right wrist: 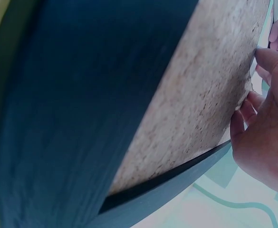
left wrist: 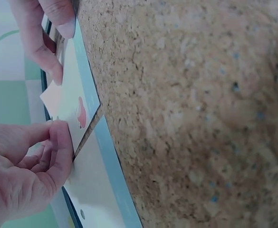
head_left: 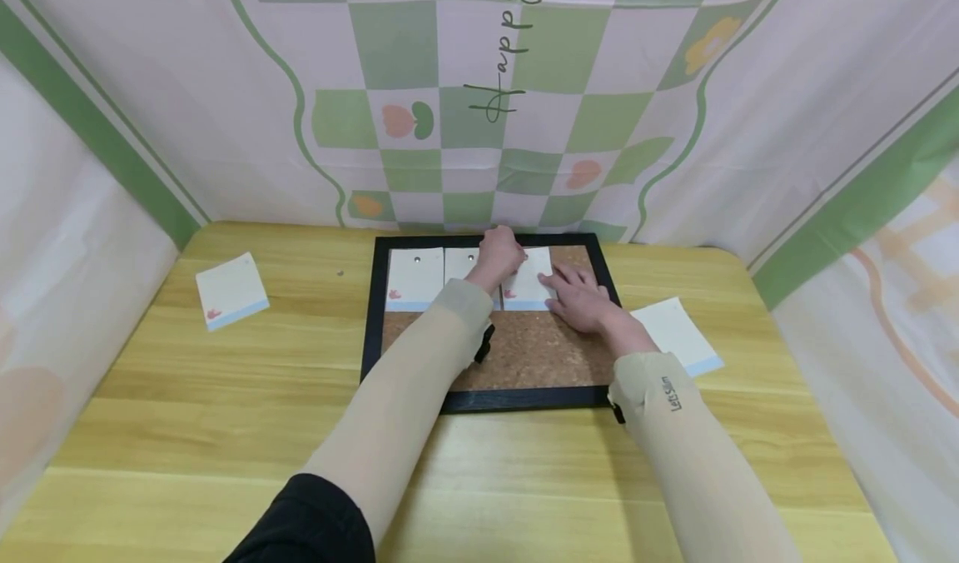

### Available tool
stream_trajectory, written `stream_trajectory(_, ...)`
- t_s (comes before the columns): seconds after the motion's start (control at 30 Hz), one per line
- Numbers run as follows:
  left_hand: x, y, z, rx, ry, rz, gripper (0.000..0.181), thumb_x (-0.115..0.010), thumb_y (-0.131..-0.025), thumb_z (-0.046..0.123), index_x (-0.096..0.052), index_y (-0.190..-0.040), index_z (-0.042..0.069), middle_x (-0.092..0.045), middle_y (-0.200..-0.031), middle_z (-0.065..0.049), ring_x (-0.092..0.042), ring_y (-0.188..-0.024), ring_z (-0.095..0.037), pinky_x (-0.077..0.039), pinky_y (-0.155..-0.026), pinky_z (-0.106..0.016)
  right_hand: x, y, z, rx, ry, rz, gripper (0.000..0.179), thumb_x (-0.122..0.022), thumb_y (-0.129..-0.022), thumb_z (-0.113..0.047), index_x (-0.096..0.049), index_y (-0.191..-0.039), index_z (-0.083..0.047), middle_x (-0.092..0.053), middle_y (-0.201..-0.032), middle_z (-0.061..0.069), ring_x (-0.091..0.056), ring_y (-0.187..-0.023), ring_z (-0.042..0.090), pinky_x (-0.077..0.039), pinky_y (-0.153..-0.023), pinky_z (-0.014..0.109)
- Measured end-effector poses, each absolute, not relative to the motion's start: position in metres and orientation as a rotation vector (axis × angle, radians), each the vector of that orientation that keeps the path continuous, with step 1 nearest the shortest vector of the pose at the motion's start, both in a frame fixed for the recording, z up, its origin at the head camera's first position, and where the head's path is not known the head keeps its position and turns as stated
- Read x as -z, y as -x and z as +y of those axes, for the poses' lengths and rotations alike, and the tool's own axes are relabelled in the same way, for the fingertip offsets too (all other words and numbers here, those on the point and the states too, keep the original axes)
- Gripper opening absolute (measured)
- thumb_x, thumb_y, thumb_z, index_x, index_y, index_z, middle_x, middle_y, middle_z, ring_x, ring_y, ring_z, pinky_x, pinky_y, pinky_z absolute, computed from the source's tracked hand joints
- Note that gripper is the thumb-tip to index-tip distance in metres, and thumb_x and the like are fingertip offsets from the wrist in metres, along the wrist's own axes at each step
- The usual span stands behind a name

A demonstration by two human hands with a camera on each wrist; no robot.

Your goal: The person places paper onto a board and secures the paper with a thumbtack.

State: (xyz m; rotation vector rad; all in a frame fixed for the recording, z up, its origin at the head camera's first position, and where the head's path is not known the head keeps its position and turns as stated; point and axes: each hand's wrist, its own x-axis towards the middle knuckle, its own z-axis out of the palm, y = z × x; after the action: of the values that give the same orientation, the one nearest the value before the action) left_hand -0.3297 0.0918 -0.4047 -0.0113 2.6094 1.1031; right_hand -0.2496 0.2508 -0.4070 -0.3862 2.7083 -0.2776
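Observation:
A cork board (head_left: pixel 539 351) with a black frame lies on the table. Along its top sit the first white card (head_left: pixel 414 278), the second white card (head_left: pixel 455 266) and the third white card (head_left: pixel 530 284), each with a blue lower strip. Silver thumbtacks hold the first two. At the top of the third card, my left hand (head_left: pixel 500 256) pinches what looks like a thumbtack, mostly hidden by the fingers; the left wrist view shows thumb and forefinger together there. My right hand (head_left: pixel 583 298) rests with extended fingers on that card's right edge.
One loose card (head_left: pixel 232 291) lies on the table at the left, and another loose card (head_left: pixel 678 336) lies right of the board, partly behind the right forearm. A small thumbtack (head_left: pixel 340 273) sits left of the frame. A patterned curtain (head_left: pixel 479 155) hangs behind the table.

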Motion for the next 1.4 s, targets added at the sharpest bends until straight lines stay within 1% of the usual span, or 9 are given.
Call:
stream_trajectory(0.4, 0.4031, 0.3285, 0.0914, -1.064, -0.015, 2.635, 0.016, -0.055, -0.097, 0.008, -0.068, -0.088, 0.003, -0.065, -0.069, -0.005, -0.056, -0.049, -0.012, -0.043, -0.042, -0.019, 0.4056, 0.2485, 0.2511, 0.288, 0.389, 2.703, 0.055, -0.038, -0.108, -0.028, -0.023, -0.160, -0.019, -0.003, -0.168, 0.019, -0.006, -0.151, 0.048, -0.020, -0.113, 0.074)
stream_trajectory(0.6, 0.4023, 0.3288, 0.0915, -1.050, -0.018, 2.634, 0.016, -0.055, -0.098, 0.008, -0.068, -0.090, 0.003, -0.064, -0.068, -0.004, -0.056, -0.049, -0.012, -0.044, -0.042, -0.019, 0.4050, 0.2490, 0.2513, 0.289, 0.387, 2.700, 0.055, -0.038, -0.108, -0.028, -0.023, -0.160, -0.019, -0.003, -0.168, 0.018, -0.006, -0.151, 0.048, -0.020, -0.114, 0.073)
stream_trajectory(0.7, 0.4021, 0.3285, 0.0915, -1.055, -0.017, 2.642, 0.016, -0.055, -0.098, 0.008, -0.068, -0.089, 0.003, -0.063, -0.067, -0.004, -0.055, -0.049, -0.012, -0.044, -0.042, -0.019, 0.4046, 0.2489, 0.2512, 0.291, 0.390, 2.703, 0.055, -0.039, -0.108, -0.028, -0.023, -0.160, -0.019, -0.003, -0.168, 0.018, -0.007, -0.151, 0.049, -0.019, -0.114, 0.074)
stream_trajectory(0.83, 0.4026, 0.3281, 0.0922, -1.057, -0.017, 2.655, 0.014, -0.057, -0.097, 0.007, -0.067, -0.088, 0.004, -0.065, -0.070, -0.005, -0.057, -0.050, -0.013, -0.044, -0.043, -0.019, 0.4040, 0.2503, 0.2511, 0.300, 0.381, 2.704, 0.055, -0.041, -0.108, -0.027, -0.025, -0.159, -0.018, -0.005, -0.168, 0.018, -0.008, -0.151, 0.048, -0.020, -0.114, 0.073)
stream_trajectory(0.97, 0.4027, 0.3282, 0.0930, -1.055, -0.028, 2.649, 0.013, -0.057, -0.097, 0.008, -0.067, -0.090, 0.003, -0.066, -0.072, -0.006, -0.058, -0.053, -0.014, -0.045, -0.044, -0.020, 0.4031, 0.2520, 0.2503, 0.322, 0.360, 2.710, 0.054, -0.044, -0.106, -0.026, -0.029, -0.158, -0.017, -0.009, -0.167, 0.018, -0.011, -0.151, 0.047, -0.021, -0.115, 0.071)
stream_trajectory(1.13, 0.4020, 0.3290, 0.0940, -1.036, -0.024, 2.652, 0.012, -0.057, -0.097, 0.007, -0.067, -0.094, 0.002, -0.068, -0.075, -0.007, -0.057, -0.050, -0.013, -0.045, -0.043, -0.020, 0.4031, 0.2527, 0.2505, 0.338, 0.348, 2.711, 0.054, -0.045, -0.106, -0.026, -0.030, -0.157, -0.016, -0.010, -0.167, 0.018, -0.012, -0.151, 0.046, -0.022, -0.115, 0.071)
stream_trajectory(1.23, 0.4019, 0.3297, 0.0950, -1.001, -0.025, 2.677, 0.012, -0.057, -0.097, 0.007, -0.067, -0.100, 0.001, -0.071, -0.082, -0.009, -0.058, -0.052, -0.014, -0.046, -0.043, -0.020, 0.4033, 0.2529, 0.2509, 0.339, 0.350, 2.712, 0.054, -0.045, -0.106, -0.026, -0.030, -0.157, -0.016, -0.010, -0.167, 0.018, -0.012, -0.151, 0.046, -0.021, -0.115, 0.072)
stream_trajectory(1.4, 0.4020, 0.3299, 0.0966, -0.910, -0.031, 2.757, 0.019, -0.061, -0.097, 0.013, -0.066, -0.110, 0.001, -0.073, -0.096, -0.013, -0.064, -0.062, -0.017, -0.049, -0.048, -0.021, 0.4027, 0.2529, 0.2499, 0.330, 0.351, 2.710, 0.054, -0.045, -0.106, -0.026, -0.029, -0.157, -0.017, -0.011, -0.167, 0.018, -0.011, -0.151, 0.046, -0.020, -0.115, 0.072)
